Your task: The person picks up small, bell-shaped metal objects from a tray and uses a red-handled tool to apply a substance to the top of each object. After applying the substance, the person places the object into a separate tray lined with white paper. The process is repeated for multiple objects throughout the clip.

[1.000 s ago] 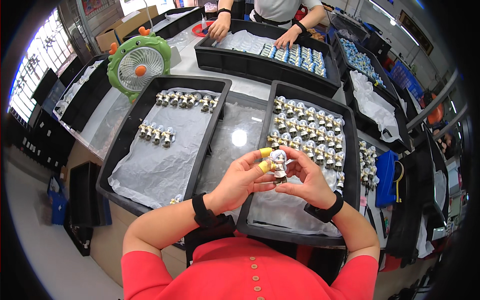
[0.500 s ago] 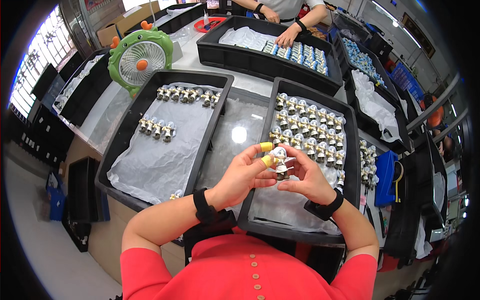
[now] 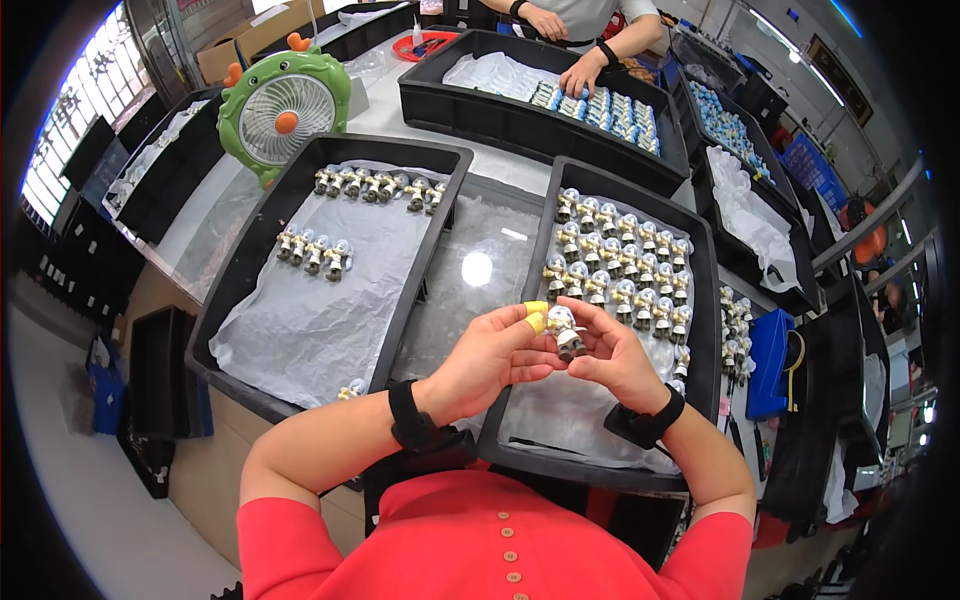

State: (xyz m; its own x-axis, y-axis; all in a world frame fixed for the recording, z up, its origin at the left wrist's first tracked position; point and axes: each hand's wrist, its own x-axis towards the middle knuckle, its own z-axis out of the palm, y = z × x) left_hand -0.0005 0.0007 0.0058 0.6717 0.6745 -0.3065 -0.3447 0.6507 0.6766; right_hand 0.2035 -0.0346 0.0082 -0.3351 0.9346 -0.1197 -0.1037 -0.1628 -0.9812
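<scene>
Two hands, left hand and right hand, together gripping one small figurine above the right tray

small figurine half hidden by hands, co-worker cut off at top edge
</scene>
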